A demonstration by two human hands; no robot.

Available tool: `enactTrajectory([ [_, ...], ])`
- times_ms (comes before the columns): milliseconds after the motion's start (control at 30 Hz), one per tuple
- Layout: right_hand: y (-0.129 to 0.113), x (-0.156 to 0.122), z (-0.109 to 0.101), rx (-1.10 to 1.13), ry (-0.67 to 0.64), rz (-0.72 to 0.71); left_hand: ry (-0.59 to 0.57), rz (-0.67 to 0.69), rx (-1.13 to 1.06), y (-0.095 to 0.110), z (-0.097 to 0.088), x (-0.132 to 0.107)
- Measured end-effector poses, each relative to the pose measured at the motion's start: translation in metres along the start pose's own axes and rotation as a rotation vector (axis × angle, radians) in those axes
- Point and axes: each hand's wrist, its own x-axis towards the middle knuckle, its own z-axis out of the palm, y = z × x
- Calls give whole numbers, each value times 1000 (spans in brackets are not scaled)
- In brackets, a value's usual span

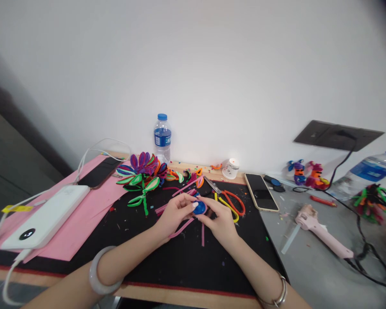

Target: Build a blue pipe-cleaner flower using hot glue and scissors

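Over the black mat (167, 262), my left hand (175, 212) and my right hand (221, 219) meet around a small, shiny blue round piece (199, 208). Fingers and thumbs of both hands pinch its sides; its exact kind is hard to make out. A pink strip runs along its right edge, partly covered by my fingers. Pink pipe cleaners (203, 235) lie under and beside the hands. Just right of my right hand are orange-handled scissors (237, 201) and a yellow pipe cleaner (229, 207). A pipe-cleaner flower (144, 171) of many colours lies behind my left hand.
A water bottle (162, 139) and a paper cup (230, 168) stand by the wall. Left are a white power bank (48, 216) and a dark phone (101, 171) on pink sheets. Right are another phone (262, 192), a pink glue gun (324, 236) with its cord, and small figures (315, 174).
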Motion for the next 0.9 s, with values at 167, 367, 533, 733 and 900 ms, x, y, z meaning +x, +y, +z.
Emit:
enactTrajectory([
  [167, -1, 0, -2, -3, 7, -13, -3, 3, 43, 2, -1, 0],
  [367, -2, 0, -2, -12, 13, -23, -19, 8, 59, 1, -2, 1],
  [533, -2, 0, -2, -35, 18, -24, -37, 20, 71, 1, -2, 1],
  [733, -3, 0, -2, -40, 25, -34, -35, 2, 74, 6, 2, -2],
  [900, -3, 0, -2, -52, 27, -41, -35, 3, 95, 7, 1, -2],
])
